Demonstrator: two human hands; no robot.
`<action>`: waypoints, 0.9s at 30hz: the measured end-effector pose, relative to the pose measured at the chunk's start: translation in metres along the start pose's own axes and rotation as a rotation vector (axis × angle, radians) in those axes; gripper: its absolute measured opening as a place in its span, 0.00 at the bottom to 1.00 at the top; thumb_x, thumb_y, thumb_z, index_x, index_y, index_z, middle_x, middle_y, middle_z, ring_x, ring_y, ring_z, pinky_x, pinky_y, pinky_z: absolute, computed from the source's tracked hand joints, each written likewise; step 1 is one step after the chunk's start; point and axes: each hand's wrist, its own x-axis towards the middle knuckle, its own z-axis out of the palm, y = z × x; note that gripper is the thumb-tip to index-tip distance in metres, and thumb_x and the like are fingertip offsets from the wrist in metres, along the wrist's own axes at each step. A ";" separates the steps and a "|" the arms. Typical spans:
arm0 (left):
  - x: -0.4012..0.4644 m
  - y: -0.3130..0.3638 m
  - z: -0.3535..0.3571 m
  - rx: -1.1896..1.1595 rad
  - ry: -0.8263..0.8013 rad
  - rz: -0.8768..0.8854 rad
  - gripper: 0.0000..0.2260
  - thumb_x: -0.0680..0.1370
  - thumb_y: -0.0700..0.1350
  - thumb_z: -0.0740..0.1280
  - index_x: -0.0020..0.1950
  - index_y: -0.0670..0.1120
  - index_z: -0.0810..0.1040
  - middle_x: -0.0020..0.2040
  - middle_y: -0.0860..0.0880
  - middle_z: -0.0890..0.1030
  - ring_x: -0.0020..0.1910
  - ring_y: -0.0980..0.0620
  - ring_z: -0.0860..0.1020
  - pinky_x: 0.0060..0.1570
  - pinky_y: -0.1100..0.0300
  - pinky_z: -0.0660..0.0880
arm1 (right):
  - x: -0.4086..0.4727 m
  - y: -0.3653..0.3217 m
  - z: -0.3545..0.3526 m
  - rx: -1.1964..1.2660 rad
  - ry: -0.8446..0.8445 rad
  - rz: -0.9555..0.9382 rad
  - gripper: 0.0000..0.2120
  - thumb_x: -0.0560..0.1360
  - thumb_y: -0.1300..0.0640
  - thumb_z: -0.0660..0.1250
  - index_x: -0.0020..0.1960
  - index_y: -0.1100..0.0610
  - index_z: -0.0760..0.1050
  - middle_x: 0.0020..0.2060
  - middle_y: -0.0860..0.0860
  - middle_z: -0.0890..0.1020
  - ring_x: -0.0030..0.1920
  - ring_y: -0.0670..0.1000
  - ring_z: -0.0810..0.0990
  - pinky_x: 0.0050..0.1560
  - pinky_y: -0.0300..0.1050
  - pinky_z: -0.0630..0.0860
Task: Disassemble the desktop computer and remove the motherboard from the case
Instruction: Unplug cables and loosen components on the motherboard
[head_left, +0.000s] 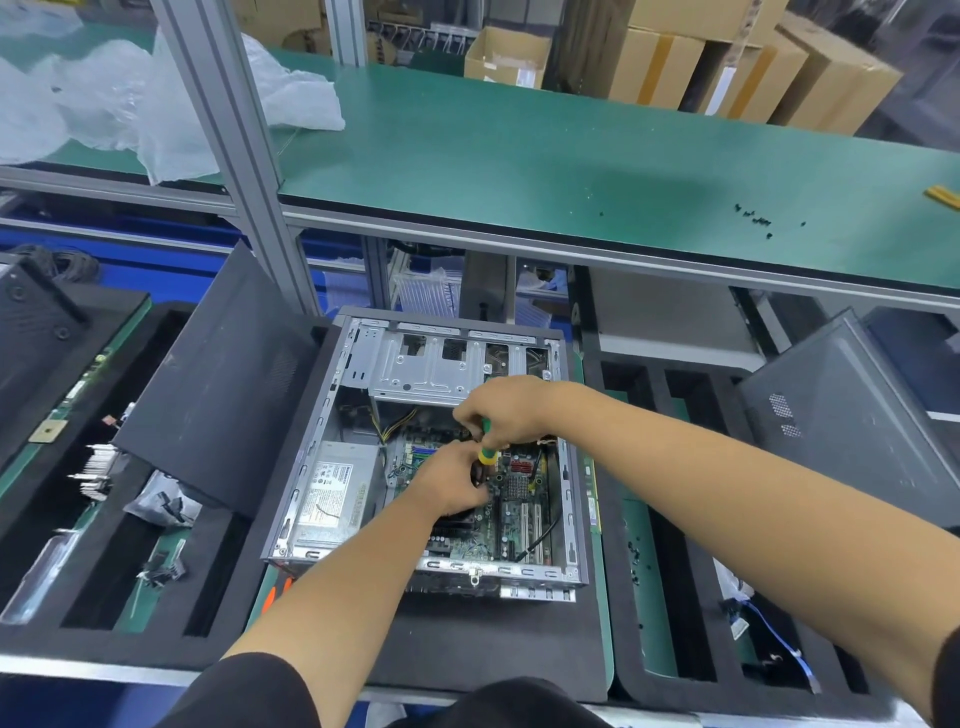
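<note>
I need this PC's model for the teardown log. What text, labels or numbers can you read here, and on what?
None can be read.
Power supply label: printed lines and marks, too blurred.
Motherboard: any markings too small.
White label on the open cardboard box: too small.

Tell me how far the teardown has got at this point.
Done: side panel off the case; loose screws on the green bench. In hand: right hand grips a screwdriver over the motherboard, left hand beside the shaft. Left: board and power supply remain inside.
</note>
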 end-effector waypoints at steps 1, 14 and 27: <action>0.000 0.000 0.000 -0.003 0.000 0.008 0.08 0.69 0.46 0.73 0.47 0.52 0.79 0.38 0.57 0.75 0.34 0.62 0.72 0.29 0.67 0.63 | -0.001 0.002 0.000 0.019 -0.007 -0.012 0.05 0.71 0.63 0.71 0.42 0.55 0.76 0.42 0.51 0.80 0.41 0.51 0.74 0.35 0.47 0.67; -0.002 0.002 -0.001 -0.024 -0.021 -0.037 0.09 0.69 0.45 0.74 0.42 0.56 0.76 0.40 0.57 0.74 0.36 0.57 0.73 0.31 0.62 0.65 | -0.002 -0.014 0.004 -0.439 0.000 0.082 0.20 0.85 0.45 0.49 0.69 0.55 0.68 0.36 0.51 0.69 0.40 0.57 0.74 0.39 0.50 0.70; -0.001 0.001 -0.002 -0.044 -0.009 0.002 0.07 0.69 0.46 0.74 0.45 0.51 0.79 0.42 0.54 0.80 0.41 0.52 0.79 0.43 0.54 0.79 | -0.009 0.008 0.003 0.132 0.031 -0.072 0.04 0.70 0.69 0.69 0.42 0.62 0.80 0.46 0.58 0.78 0.44 0.43 0.71 0.39 0.36 0.67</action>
